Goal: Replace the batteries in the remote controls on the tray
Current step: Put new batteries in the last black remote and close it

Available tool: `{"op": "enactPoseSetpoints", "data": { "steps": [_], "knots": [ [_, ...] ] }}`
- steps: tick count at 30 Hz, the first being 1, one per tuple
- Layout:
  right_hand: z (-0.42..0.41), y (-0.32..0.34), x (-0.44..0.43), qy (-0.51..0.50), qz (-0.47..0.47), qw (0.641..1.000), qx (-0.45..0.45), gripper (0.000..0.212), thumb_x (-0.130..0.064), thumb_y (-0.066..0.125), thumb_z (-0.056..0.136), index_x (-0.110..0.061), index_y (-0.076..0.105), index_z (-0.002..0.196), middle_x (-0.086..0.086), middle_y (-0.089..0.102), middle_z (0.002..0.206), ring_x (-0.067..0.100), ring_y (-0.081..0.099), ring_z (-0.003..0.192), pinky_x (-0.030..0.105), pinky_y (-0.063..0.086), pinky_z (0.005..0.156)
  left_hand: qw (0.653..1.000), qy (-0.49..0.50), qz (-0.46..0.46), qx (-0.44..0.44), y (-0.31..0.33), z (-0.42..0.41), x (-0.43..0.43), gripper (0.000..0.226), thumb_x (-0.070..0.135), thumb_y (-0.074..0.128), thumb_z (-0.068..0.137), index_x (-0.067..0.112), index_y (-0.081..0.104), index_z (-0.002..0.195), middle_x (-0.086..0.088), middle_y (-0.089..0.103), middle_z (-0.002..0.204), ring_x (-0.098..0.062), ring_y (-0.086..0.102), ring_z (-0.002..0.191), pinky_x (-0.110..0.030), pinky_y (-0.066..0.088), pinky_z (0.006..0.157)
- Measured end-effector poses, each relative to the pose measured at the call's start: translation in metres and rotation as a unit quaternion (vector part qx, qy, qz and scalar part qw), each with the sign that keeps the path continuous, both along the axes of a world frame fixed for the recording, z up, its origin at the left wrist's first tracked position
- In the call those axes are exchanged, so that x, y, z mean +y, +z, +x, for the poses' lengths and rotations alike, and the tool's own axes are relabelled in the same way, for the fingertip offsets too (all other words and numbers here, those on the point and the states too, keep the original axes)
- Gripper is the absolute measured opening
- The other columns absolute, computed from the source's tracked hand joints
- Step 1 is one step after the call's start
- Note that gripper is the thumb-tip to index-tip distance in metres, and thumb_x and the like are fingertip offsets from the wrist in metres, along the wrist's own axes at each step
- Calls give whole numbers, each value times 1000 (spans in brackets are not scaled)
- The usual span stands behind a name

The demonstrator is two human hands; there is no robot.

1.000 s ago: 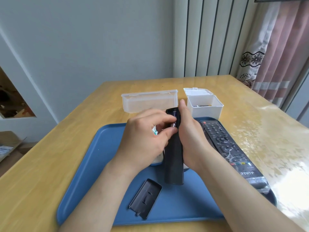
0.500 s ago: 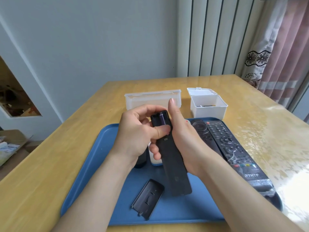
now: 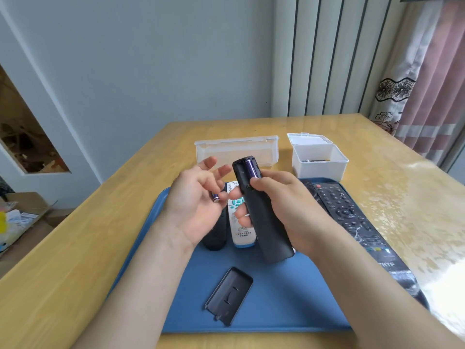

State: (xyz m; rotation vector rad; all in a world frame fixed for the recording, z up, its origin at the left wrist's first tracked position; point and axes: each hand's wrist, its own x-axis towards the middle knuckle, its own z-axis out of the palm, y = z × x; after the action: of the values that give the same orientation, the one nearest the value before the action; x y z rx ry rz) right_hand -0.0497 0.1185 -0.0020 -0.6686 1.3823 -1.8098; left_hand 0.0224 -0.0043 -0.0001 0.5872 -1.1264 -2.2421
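Remote (image 3: 264, 222) in clasp of right hand (image 3: 284, 205), battery (image 3: 216, 197) in pinch of left hand (image 3: 193, 205), hands apart.

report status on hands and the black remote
Left grip pinches loose battery. Right grip holds black remote, seated battery inside. Battery cover off, on tray.

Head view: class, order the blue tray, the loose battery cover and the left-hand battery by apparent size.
1. blue tray
2. battery cover
3. battery, clearly smallest, though the left hand partly hides it
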Motion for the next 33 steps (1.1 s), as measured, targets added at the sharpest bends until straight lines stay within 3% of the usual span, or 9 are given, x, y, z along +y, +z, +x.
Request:
{"op": "enactPoseSetpoints", "data": {
  "steps": [3,8,12,16,19,23,26,30,33],
  "knots": [
    [-1,-2,-2,-44,-14,996,-71,19,-7,42,100,4,56,107,19,67,77,25,56,46,25,48,44,1000,-26,14,0,-3,-1,-4,55,-22,20,69,10,53,99,-15,54,95,-14,45,65,-23,36,58],
    [1,-9,-6,-36,6,996,-86,18,-12,64,91,-1,61,105,14,64,76,21,58,53,25,50,48,992,-83,20,97,-2,-3,0,37,-16,30,91,11,52,102,-11,59,90,-17,58,72,-26,51,61],
    [4,-11,-9,-23,-16,994,-101,30,-10,69,88,5,62,113,13,68,79,21,69,66,23,54,53,986,-78,-107,106,-2,0,4,30,-8,36,95,18,50,98,-2,69,90,-15,64,78,-27,39,53],
    [4,-11,-9,-21,-61,990,-121,28,-2,68,86,5,62,113,13,71,81,19,71,67,21,53,52,979,-73,-147,124,-1,1,9,26,-9,40,94,14,52,97,-5,70,103,-17,67,95,-20,47,48],
    [4,-10,-9,-38,-62,992,-103,24,-1,69,85,1,64,108,12,71,80,18,71,67,22,53,51,967,-39,-231,101,-4,0,5,19,-3,55,90,14,54,98,-7,69,110,-18,61,94,-28,52,64],
    [1,-10,-7,-67,-46,994,-71,26,-3,71,84,0,65,109,9,73,80,16,70,65,22,52,50,934,35,-356,2,-5,0,-1,18,7,73,78,14,62,91,-13,68,89,-21,64,77,-40,55,78],
    [3,-8,-7,-65,-25,996,-54,26,-15,68,90,-1,63,112,10,68,78,16,63,62,23,49,47,926,73,-370,3,-4,1,2,14,2,74,80,11,65,86,-14,70,81,-24,67,73,-46,57,80],
    [7,-6,-10,-39,23,996,-75,42,-47,48,98,-9,66,107,11,68,77,21,58,57,28,48,49,909,123,-395,42,-1,0,6,19,0,76,77,16,66,81,-5,71,81,-16,69,75,-31,57,74],
    [7,-7,-9,-28,27,997,-69,56,-58,39,97,-12,70,96,13,68,78,26,55,54,32,47,53,887,142,-439,20,-1,-2,8,25,-2,76,76,21,65,77,0,71,79,-10,67,71,-20,53,64]
  ]
}}
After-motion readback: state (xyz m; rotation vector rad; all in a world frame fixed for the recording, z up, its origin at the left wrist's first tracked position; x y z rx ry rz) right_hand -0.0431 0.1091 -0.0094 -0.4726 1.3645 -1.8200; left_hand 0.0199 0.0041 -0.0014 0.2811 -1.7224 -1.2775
